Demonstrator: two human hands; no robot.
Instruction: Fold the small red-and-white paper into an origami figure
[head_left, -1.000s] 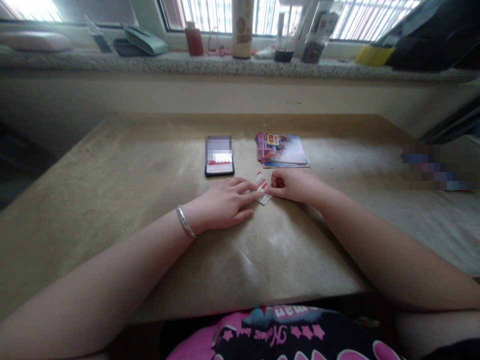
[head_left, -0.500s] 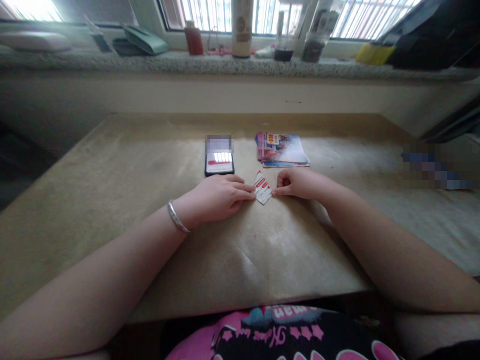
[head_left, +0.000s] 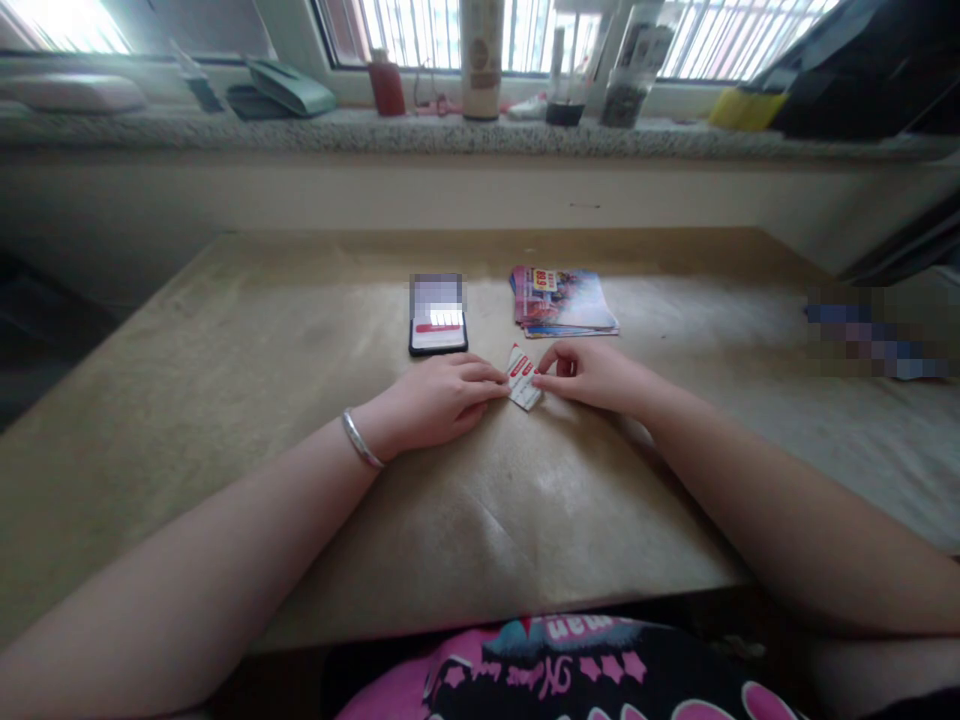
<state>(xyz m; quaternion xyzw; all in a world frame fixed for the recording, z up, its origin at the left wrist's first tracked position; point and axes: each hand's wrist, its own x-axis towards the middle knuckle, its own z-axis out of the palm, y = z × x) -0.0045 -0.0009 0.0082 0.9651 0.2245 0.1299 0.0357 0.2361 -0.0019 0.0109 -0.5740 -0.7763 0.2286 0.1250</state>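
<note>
A small folded piece of paper [head_left: 524,388], white with red print, lies on the table in front of me. My left hand [head_left: 448,398] rests flat on the table, its stretched fingertips touching the paper's left edge. A silver bangle circles that wrist. At the paper's right side, my right hand [head_left: 589,374] pinches the edge between thumb and index finger, with the other fingers curled in. Just beyond my left hand lies a phone [head_left: 438,338], its screen lit and partly blurred. A stack of colourful printed sheets [head_left: 574,298] sits beyond my right hand.
A beige cover spreads over the table [head_left: 337,290]. Along the stone windowsill [head_left: 420,138] stand a red bottle [head_left: 387,84], a tall container [head_left: 481,62], a green case [head_left: 292,88] and a black bag [head_left: 862,80]. A blurred item [head_left: 874,335] lies at far right.
My right hand has moved slightly left, its thumb and index finger now over the paper's right edge. The left hand stays at the left edge.
</note>
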